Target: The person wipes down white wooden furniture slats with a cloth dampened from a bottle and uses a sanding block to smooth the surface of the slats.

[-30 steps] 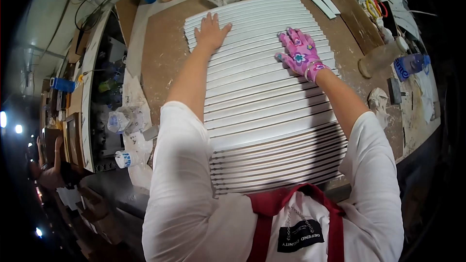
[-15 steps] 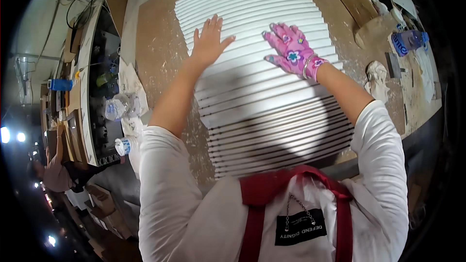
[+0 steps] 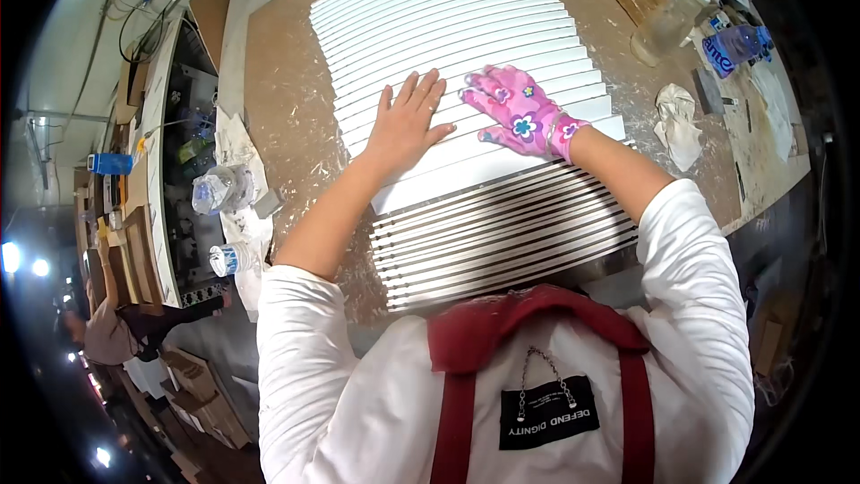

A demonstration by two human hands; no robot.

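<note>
Long white strips lie side by side across a brown board, packed closely in the far part. Nearer my body, more white strips lie with narrow dark gaps between them, partly in my shadow. My bare left hand rests palm down on the close-packed strips, left of the middle, its fingers spread. To the right, my right hand wears a pink flowered glove and lies flat on the same strips, fingers stretched out. Neither hand grips anything.
The brown board has white specks. On the right are a crumpled cloth, a cloudy jar and a plastic bottle. Clear bottles and a white cup stand left. Another person is at far left.
Both hands have slid over the strips toward my body. My left hand has also shifted right, closer to the gloved hand. The whole view has moved slightly.
</note>
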